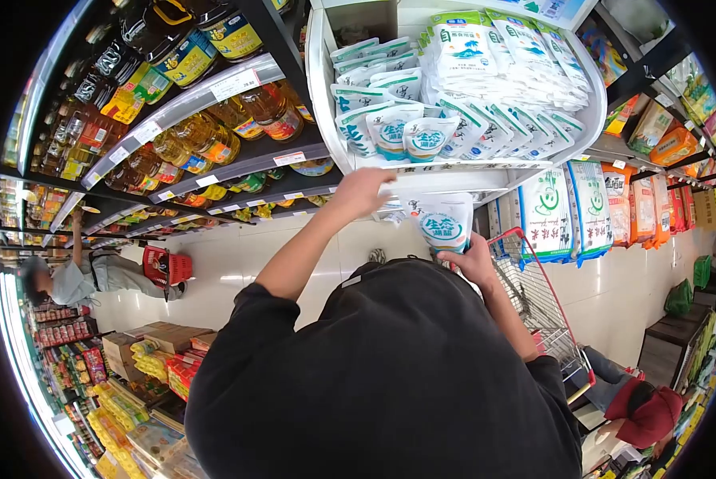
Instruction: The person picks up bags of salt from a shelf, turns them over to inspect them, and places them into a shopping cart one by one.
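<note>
In the head view my right hand grips the lower part of a white-and-teal salt bag, holding it upright in front of my chest. My left hand is raised to the left of that bag, apart from it, close to the front edge of the white display shelf. Its fingers are loosely bent and hold nothing that I can see. Behind the shelf edge stand matching salt bags in rows, with a pile of green-and-white bags further back.
Shelves of oil bottles run along the left. Rice bags stand on the right, above a shopping cart. A person with a red basket is at the far left. Another person in a red top is at the lower right.
</note>
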`<state>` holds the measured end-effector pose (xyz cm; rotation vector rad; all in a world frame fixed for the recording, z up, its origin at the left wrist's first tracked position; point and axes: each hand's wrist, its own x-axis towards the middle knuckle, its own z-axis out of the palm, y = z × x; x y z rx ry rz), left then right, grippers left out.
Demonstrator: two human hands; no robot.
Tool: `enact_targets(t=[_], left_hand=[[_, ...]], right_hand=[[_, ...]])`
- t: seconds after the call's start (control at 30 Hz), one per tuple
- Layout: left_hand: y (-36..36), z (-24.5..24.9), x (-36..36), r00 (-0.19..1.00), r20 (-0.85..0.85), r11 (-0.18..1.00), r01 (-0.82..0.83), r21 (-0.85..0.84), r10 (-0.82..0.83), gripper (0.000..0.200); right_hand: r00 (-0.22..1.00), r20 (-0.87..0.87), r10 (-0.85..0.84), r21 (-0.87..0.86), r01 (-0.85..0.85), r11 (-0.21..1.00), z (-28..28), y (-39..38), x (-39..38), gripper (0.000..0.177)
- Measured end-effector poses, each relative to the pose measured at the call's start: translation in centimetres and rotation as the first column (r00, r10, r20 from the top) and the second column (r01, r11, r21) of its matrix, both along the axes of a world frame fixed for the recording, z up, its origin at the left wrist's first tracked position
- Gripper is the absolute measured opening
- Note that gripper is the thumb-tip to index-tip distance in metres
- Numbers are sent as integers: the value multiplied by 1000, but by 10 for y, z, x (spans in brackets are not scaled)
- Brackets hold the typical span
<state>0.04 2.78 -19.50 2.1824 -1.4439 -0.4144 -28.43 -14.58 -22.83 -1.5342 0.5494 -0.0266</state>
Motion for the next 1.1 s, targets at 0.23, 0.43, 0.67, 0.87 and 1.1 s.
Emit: enact_targets(t=[0.23, 0.43, 0.67, 0.87, 1.1], left_hand=[[28, 54, -44, 848, -457, 950, 155, -272, -269, 47], [39, 104, -49, 978, -193, 959, 17, -283, -74, 28], [19, 112, -56, 979, 126, 986, 159, 39, -163, 20], [-21, 147, 12, 865, 475, 981, 94, 167, -164, 13], [-48, 103, 69, 684, 696, 962, 29, 271, -217, 9]], right_hand=[[980, -62, 190, -101, -195, 975, 28, 10, 34, 59], [974, 47, 222, -251, -204, 946, 19, -1, 48, 62], [952, 3, 305, -244, -295, 924, 10, 8, 41, 61], [997, 75, 28, -197, -13, 980, 3, 5, 63, 57], [982, 110, 151, -350, -104, 931, -2, 25, 99, 33]])
